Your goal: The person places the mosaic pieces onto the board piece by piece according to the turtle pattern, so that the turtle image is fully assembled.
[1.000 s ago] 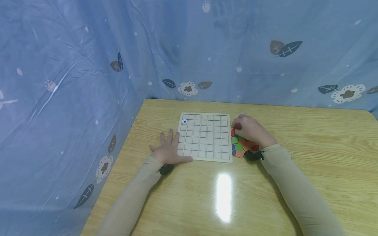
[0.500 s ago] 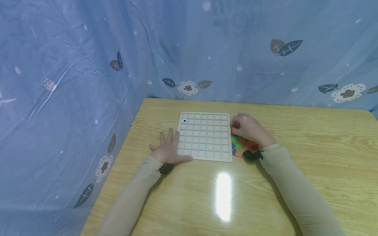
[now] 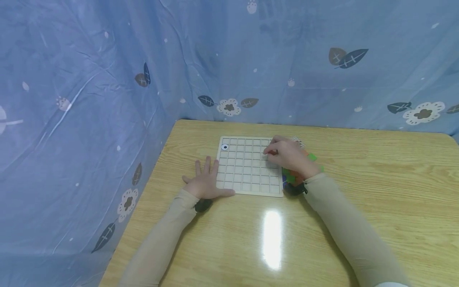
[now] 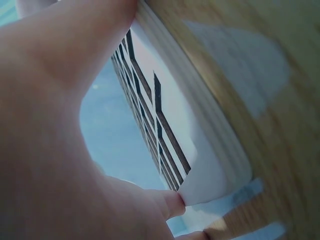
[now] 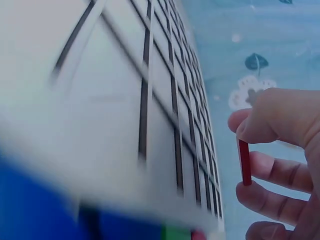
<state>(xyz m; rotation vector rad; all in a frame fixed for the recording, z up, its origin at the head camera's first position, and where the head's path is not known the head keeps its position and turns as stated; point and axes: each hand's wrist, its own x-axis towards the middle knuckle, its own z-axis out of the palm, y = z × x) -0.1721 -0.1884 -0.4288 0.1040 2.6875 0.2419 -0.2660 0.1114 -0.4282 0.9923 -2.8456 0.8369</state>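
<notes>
A pale grid board (image 3: 244,167) lies on the wooden table, with one round black-and-white eye-like piece (image 3: 224,147) in a cell near its upper left. My left hand (image 3: 204,185) is spread at the board's lower left corner, its fingers straight and the thumb along the front edge; in the left wrist view it touches the board's rim (image 4: 215,150). Above the board's right side, my right hand (image 3: 287,153) pinches a thin red tile (image 5: 244,162) between thumb and fingers, clear in the right wrist view. The tile's face is turned away, so its pattern cannot be told.
Just right of the board, partly under my right wrist, lies a loose pile of green, orange and blue tiles (image 3: 292,176). A blue patterned cloth (image 3: 305,79) hangs behind and left of the table (image 3: 387,171). Glare shines on the table's front.
My right hand has moved left from the tile pile to over the board's right columns, carrying the red tile. More of the pile shows behind it. The left hand stays put.
</notes>
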